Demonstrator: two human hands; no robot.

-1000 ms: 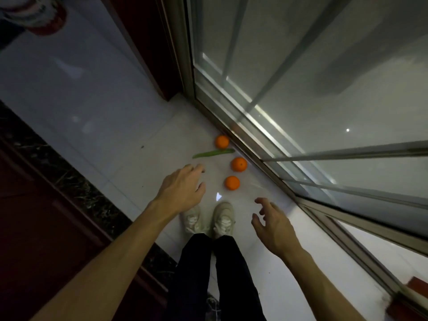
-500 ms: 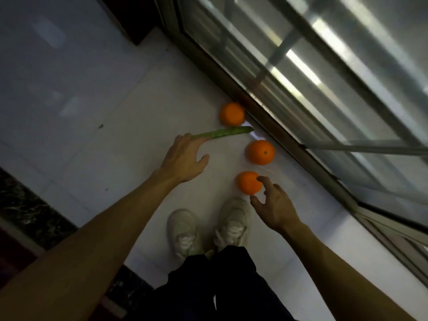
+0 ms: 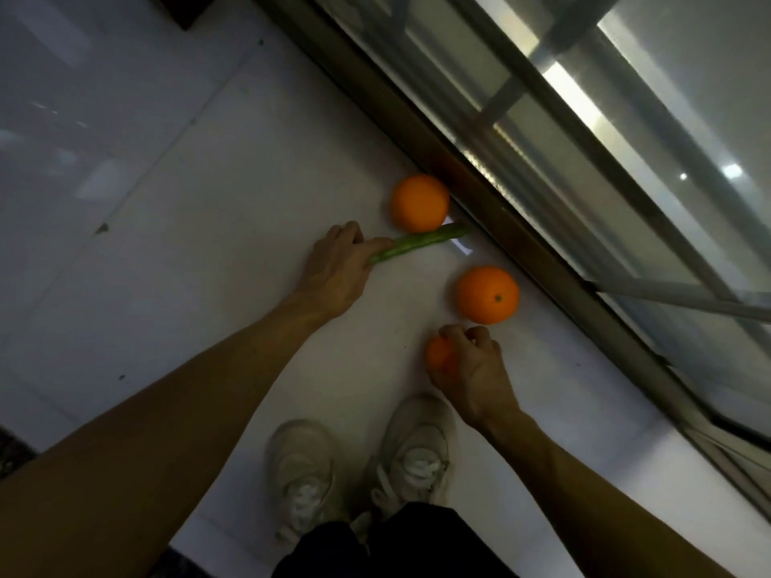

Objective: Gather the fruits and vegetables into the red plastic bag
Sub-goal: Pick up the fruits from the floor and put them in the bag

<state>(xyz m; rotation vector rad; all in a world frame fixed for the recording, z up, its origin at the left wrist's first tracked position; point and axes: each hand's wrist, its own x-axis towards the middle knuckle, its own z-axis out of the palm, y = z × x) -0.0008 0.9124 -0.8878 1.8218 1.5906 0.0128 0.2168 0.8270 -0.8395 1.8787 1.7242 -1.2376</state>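
Both hands grasping, left hand (image 3: 338, 267) on green pod (image 3: 417, 242), right hand (image 3: 471, 369) mostly hiding nearest orange (image 3: 438, 354)

A single head-worn wide-angle view looks steeply down from standing height at the pale floor (image 3: 200, 252), so the person's own white shoes (image 3: 363, 465) sit near the bottom centre and both forearms reach up into frame from the lower corners. The view faces toward the window frame (image 3: 492, 202), which crosses diagonally from top centre to the right edge above the shoes. Straight edges bow outward, and there is no second view to overlap with
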